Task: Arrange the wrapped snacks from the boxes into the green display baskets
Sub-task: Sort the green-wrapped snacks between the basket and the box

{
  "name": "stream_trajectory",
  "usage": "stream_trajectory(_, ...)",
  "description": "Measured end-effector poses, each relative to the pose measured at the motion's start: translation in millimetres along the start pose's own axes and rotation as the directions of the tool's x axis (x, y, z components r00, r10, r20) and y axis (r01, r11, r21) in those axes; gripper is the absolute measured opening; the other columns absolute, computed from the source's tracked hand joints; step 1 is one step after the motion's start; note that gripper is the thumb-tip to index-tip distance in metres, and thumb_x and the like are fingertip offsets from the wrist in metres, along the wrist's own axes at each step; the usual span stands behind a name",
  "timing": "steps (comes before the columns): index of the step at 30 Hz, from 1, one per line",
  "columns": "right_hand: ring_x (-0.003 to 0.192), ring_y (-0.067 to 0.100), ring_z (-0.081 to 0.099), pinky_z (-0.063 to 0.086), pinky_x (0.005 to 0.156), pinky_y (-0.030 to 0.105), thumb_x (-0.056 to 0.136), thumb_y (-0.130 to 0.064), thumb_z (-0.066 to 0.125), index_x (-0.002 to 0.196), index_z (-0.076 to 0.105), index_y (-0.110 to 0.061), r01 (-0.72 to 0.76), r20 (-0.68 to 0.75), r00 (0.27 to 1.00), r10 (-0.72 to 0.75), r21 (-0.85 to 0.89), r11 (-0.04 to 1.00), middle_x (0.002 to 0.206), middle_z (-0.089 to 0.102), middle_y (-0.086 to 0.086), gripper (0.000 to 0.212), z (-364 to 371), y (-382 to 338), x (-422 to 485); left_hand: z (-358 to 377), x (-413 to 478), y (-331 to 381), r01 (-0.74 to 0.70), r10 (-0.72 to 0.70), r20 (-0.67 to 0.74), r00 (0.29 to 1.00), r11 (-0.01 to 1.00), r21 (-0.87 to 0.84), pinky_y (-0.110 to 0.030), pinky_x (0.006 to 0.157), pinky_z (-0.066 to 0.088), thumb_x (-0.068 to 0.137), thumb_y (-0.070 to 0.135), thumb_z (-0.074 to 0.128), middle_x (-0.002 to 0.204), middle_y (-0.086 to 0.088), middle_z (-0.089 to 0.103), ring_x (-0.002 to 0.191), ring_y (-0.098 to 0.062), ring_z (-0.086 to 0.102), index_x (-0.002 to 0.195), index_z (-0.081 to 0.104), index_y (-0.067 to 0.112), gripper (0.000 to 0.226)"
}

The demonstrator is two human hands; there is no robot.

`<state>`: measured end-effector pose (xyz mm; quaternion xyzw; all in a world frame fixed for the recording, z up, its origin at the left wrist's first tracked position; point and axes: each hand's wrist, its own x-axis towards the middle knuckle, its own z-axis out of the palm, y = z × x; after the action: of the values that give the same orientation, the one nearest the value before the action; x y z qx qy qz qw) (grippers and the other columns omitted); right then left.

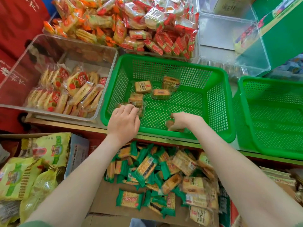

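Observation:
A green display basket stands on the counter in the middle. Several wrapped cracker packs lie on its floor toward the back left. My left hand reaches over the basket's front left rim, its fingers curled round cracker packs. My right hand is inside the basket near the front wall, fingers curled on a small wrapped pack. Below the counter an open cardboard box holds many green-ended cracker packs. A second green basket with nothing visible in it stands to the right.
A clear bin of round red-labelled crackers sits to the left. Behind it, heaps of orange and red wrapped snacks fill more bins. A clear bin is at the back right. Yellow-green snack bags fill a box at lower left.

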<state>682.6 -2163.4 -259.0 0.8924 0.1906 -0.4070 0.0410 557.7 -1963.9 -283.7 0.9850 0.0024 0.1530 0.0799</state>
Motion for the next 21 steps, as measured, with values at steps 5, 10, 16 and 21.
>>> stream_trajectory(5, 0.093, 0.023, 0.057, 0.051, 0.080, 0.035, 0.083, -0.046, 0.067, 0.111, 0.053, -0.013, 0.014, -0.038, 0.999, -0.012, 0.049, 0.999, 0.113, 0.060, 0.007, 0.046, 12, 14, 7, 0, 2, -1, 0.020, -0.019, 0.058, 0.998, 1.000, -0.012, -0.038, 0.071, 0.046, 0.091, 0.026, 0.038, 0.098, -0.010, 0.064, 0.086, -0.029, 0.058, 0.100, 0.067, 0.005, 0.037)
stream_trajectory(10, 0.092, 0.017, 0.047, 0.046, 0.082, 0.034, 0.078, -0.051, 0.069, 0.112, 0.047, -0.016, 0.150, -0.506, 0.863, -0.020, 0.216, 0.965, 0.103, 0.048, 0.000, 0.053, 13, 23, -25, 0, 4, -1, 0.034, -0.040, 0.135, 0.990, 0.998, 0.045, -0.037, 0.065, 0.046, 0.092, 0.026, 0.033, 0.089, -0.013, 0.064, 0.079, -0.032, 0.058, 0.091, 0.068, 0.003, 0.042)
stream_trajectory(16, 0.097, 0.015, 0.043, 0.038, 0.087, 0.031, 0.075, -0.045, 0.071, 0.123, 0.048, -0.008, 0.477, -0.835, 0.492, -0.246, 0.023, 0.879, 0.109, 0.054, 0.007, 0.065, 68, 24, -101, -4, -9, 15, 0.191, -0.197, 0.065, 0.978, 0.978, 0.088, -0.042, 0.072, 0.039, 0.095, 0.031, 0.031, 0.090, -0.016, 0.060, 0.080, -0.033, 0.054, 0.099, 0.060, 0.000, 0.043)
stream_trajectory(21, 0.106, 0.022, 0.050, 0.043, 0.089, 0.036, 0.069, -0.044, 0.079, 0.127, 0.046, -0.014, 0.436, -0.672, 0.583, -0.456, -0.214, 0.874, 0.114, 0.058, 0.005, 0.073, 155, 35, -126, -3, -65, 52, 0.128, -0.128, 0.040, 0.991, 0.992, 0.018, -0.046, 0.101, 0.026, 0.091, 0.036, 0.039, 0.135, -0.018, 0.045, 0.123, -0.034, 0.038, 0.134, 0.043, 0.002, 0.055)
